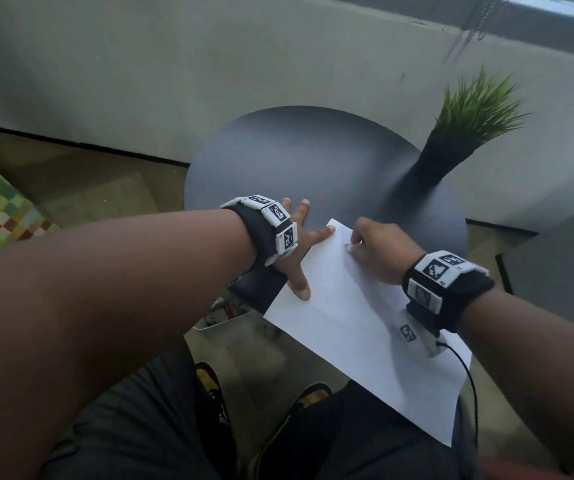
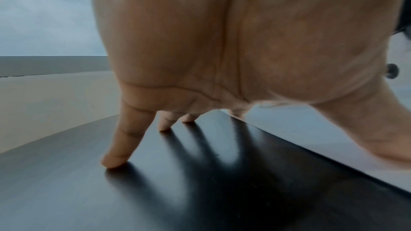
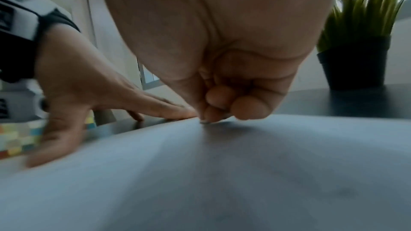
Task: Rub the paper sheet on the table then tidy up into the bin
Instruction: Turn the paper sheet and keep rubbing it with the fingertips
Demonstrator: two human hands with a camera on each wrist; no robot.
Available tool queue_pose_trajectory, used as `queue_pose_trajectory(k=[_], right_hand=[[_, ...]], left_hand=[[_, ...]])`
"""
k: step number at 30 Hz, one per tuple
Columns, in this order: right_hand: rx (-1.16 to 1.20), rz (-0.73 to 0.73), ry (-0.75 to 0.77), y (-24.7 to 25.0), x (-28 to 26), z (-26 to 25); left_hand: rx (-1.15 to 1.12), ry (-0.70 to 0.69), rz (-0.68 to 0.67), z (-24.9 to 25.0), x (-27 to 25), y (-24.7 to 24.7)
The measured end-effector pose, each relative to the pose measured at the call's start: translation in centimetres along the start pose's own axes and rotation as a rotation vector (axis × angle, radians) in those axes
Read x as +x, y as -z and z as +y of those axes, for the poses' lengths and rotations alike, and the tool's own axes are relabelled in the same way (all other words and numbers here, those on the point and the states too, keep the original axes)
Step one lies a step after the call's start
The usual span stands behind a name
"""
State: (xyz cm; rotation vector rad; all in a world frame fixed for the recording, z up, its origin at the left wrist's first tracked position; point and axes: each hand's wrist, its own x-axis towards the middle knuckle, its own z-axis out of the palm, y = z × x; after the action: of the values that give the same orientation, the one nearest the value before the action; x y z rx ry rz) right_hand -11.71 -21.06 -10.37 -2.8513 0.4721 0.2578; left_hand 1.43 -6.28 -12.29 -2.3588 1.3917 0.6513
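Observation:
A white paper sheet lies on the round dark table and overhangs its near edge. My left hand is spread flat. Its thumb and index finger press the sheet's left edge, and the other fingers rest on the bare table. My right hand is curled near the sheet's far corner. It pinches a small pale eraser down against the paper. In the right wrist view the left hand lies just left of the right hand's fingertips.
A black pot with green grass-like leaves stands on the table's far right, close behind the right hand. A white-rimmed container sits on the floor under the table's near left edge. My legs and shoes are below. A grey wall runs behind.

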Motion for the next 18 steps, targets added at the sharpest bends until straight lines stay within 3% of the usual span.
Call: queue_pose_trajectory(k=[1,5,6,10,12,15,16,18], right_hand=[[-0.023,-0.001,0.0,-0.3,-0.4,-0.4],[-0.007,-0.209,0.319,-1.6,-3.5,-4.0],[0.003,-0.214,0.302,-1.1,-3.1,-3.3],[-0.01,0.004,0.022,-0.3,-0.8,0.3],[-0.072,-0.051,0.129,-0.8,-1.9,-1.5],[-0.012,-0.258,0.335,-1.0,-4.2,-3.3],[-0.005,-0.262,0.324,-0.6,-3.7,-2.6],[0.005,-0.101,0.141,0.5,-1.7,-0.3]], left_hand=[[0.002,-0.001,0.0,0.0,0.0,0.0],[0.02,-0.001,0.0,-0.1,0.2,-0.1],[0.019,-0.001,-0.002,-0.1,0.2,-0.1],[0.011,-0.004,0.006,-0.2,0.2,-0.1],[0.014,-0.006,-0.003,-0.2,0.2,0.0],[0.026,-0.011,-0.005,-0.2,0.1,0.1],[0.028,-0.011,-0.006,-0.1,0.1,0.1],[0.025,-0.007,-0.002,-0.1,0.0,0.2]])
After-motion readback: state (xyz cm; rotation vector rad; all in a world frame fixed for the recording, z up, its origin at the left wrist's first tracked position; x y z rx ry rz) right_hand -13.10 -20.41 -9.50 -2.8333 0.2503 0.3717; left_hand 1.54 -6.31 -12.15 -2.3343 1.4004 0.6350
